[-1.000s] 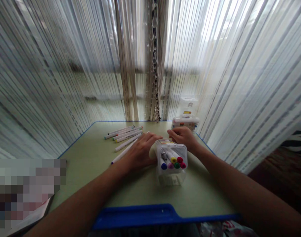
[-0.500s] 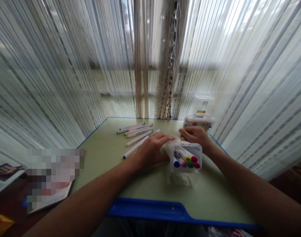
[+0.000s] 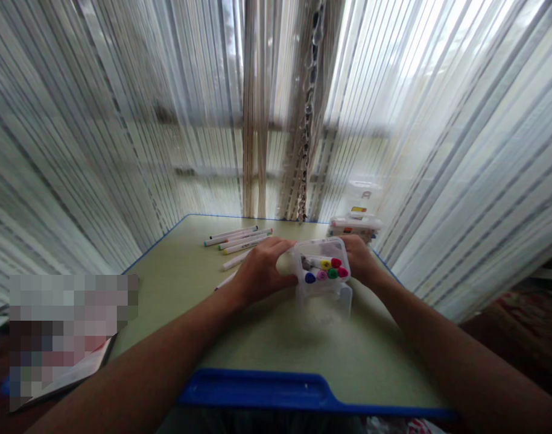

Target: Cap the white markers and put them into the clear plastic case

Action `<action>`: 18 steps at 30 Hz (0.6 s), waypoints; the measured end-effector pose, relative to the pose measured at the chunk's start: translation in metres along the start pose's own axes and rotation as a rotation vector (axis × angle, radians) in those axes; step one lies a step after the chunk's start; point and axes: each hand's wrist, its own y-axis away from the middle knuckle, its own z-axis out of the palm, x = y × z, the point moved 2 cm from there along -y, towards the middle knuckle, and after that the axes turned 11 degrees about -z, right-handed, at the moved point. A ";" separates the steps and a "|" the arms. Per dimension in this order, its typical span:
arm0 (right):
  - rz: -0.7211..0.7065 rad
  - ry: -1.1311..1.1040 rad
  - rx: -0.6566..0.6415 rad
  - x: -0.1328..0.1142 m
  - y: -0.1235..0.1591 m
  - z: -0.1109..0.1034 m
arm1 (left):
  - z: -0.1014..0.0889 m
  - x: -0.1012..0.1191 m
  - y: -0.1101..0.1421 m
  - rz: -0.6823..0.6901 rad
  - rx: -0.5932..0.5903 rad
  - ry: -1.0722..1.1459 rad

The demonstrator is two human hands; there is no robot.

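A clear plastic marker box (image 3: 323,242) lies on its side with its open end facing me and its lid hanging down in front. Inside, several white markers (image 3: 321,274) show blue, pink, green, red and yellow caps. My left hand (image 3: 269,268) grips the box's left side, thumb low and fingers over the upper edge. My right hand (image 3: 359,259) is against the right side, its fingers mostly hidden behind the box. Left of the box, several loose white markers (image 3: 239,241) lie on the table; my left hand partly covers the nearest ones.
A second clear box (image 3: 355,226) with its lid raised stands at the table's back right. The pale green table (image 3: 266,337) has a blue rim and a blue front tray (image 3: 257,389). String curtains (image 3: 203,120) hang behind. A partly blurred-out flat item (image 3: 76,367) lies at lower left.
My right hand has come from behind the box to its right side. The box's open end has tipped upward a little, and my left hand has closed around its left side. The view has shifted slightly.
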 end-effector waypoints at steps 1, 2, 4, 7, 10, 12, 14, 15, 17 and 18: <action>0.037 -0.075 -0.039 0.002 0.000 0.001 | -0.002 -0.001 -0.001 -0.006 0.013 -0.004; 0.081 -0.157 -0.092 0.004 0.001 0.002 | -0.003 -0.001 -0.001 -0.006 0.026 -0.007; 0.165 -0.331 -0.216 0.007 0.003 0.003 | -0.006 -0.002 -0.002 -0.004 0.056 -0.011; 0.251 -0.601 -0.402 0.009 0.009 0.003 | -0.010 -0.004 -0.003 -0.022 0.087 -0.034; 0.240 -0.783 -0.642 0.002 0.015 0.001 | -0.012 -0.006 -0.004 -0.050 0.107 -0.051; 0.197 -0.836 -0.801 -0.005 0.019 0.000 | -0.012 -0.007 -0.005 -0.053 0.117 -0.045; 0.165 -0.870 -0.903 -0.012 0.022 0.000 | -0.013 -0.008 -0.005 -0.049 0.119 -0.039; 0.155 -0.879 -0.932 -0.015 0.022 -0.001 | -0.013 -0.008 -0.005 -0.051 0.121 -0.039; 0.143 -0.870 -0.956 -0.019 0.023 -0.003 | -0.013 -0.008 -0.005 -0.060 0.124 -0.042; 0.139 -0.854 -0.957 -0.021 0.023 -0.004 | -0.013 -0.008 -0.005 -0.067 0.129 -0.042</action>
